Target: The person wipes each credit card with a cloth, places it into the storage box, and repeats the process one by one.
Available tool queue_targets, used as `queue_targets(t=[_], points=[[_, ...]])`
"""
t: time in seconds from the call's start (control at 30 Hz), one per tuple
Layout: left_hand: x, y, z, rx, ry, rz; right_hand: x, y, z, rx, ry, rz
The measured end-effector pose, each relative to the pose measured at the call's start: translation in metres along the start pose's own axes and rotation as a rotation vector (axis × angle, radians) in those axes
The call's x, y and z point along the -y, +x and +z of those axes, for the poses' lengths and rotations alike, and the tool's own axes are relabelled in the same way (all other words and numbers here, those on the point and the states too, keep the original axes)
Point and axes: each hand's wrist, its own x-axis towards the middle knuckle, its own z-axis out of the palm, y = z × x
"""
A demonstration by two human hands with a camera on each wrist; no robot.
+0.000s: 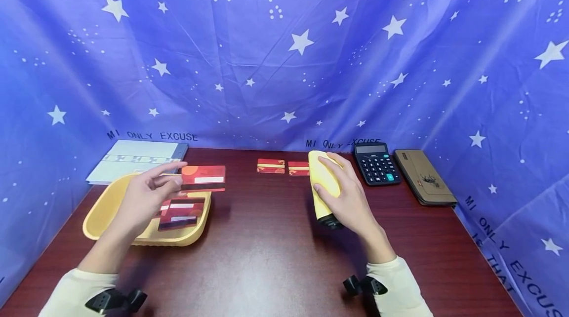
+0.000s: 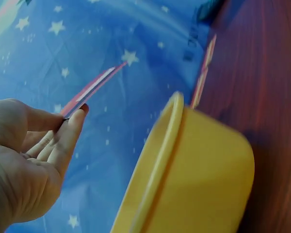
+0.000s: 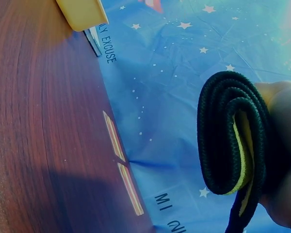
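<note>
My left hand (image 1: 148,196) pinches a red card (image 1: 209,171) with a white strip and a dark stripe between thumb and fingers, raised over a yellow basket (image 1: 95,216). More red cards (image 1: 183,211) lie inside that basket. In the left wrist view the held card (image 2: 94,87) appears nearly edge-on, above the basket's rim. My right hand (image 1: 348,193) grips a folded yellow cloth (image 1: 322,183) with a black edge, held over the table. Seen from the right wrist, the cloth (image 3: 211,141) is rolled in several layers with dark edging, and the fingers are partly hidden behind it.
Two red cards with a pale band, one on the left (image 1: 270,166) and one on the right (image 1: 299,168), lie at the table's back edge. A calculator (image 1: 378,165) and a brown wallet (image 1: 424,176) sit at back right. A white box (image 1: 129,156) stands behind the basket.
</note>
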Motion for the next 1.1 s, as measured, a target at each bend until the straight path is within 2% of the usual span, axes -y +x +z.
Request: queue_targets(t=[0.23,0.4,0.53,0.77,0.93,1.1], points=[[0.024,-0.006,-0.034,0.066,-0.143,0.012,0.0,-0.001,0.0,0.008,0.008,0.005],[0.039,-0.009,-0.054,0.115,-0.216,-0.044,0.0,-0.002,0.0,0.01,0.005,0.002],[0.047,-0.007,-0.062,0.187,-0.254,-0.083,0.0,-0.001,0.0,0.009,0.001,0.001],[0.054,-0.002,-0.065,0.325,-0.164,-0.176,-0.001,-0.001,0.002,0.014,0.005,0.0],[0.055,-0.002,-0.063,0.355,-0.126,-0.186,-0.002,-0.001,0.002,0.01,0.003,-0.009],[0.055,-0.002,-0.06,0.356,-0.069,-0.177,-0.001,0.0,0.002,0.01,0.002,-0.01]])
